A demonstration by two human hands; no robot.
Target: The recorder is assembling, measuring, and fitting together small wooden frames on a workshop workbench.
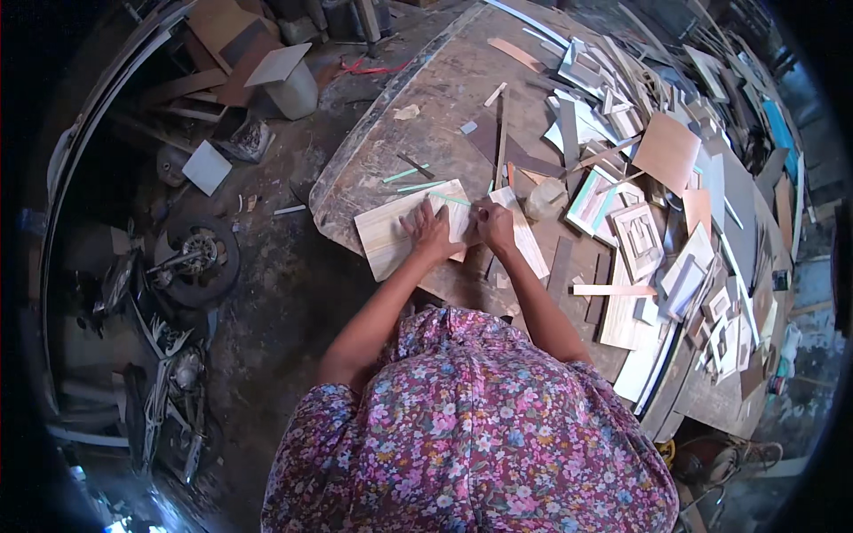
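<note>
My left hand (430,231) lies on a pale wooden board (379,238) at the near left corner of the workbench. Its fingers are spread and press down on the wood. Across the board's far right part runs a thin green strip (449,199). At the right end of that strip, my right hand (495,226) has its fingers closed in a pinch on it; the fingertips are partly hidden. A second pale board (524,235) lies just right of my right hand. Two more green strips (418,186) and a dark narrow strip (414,165) rest beyond the boards.
Wooden frames (637,233), a brown square panel (666,153) and many offcuts crowd the bench's right side. A cloudy plastic container (545,200) stands near my right hand. Left on the floor are a wheel (197,253), metal parts and a bucket (289,87) with a panel on top.
</note>
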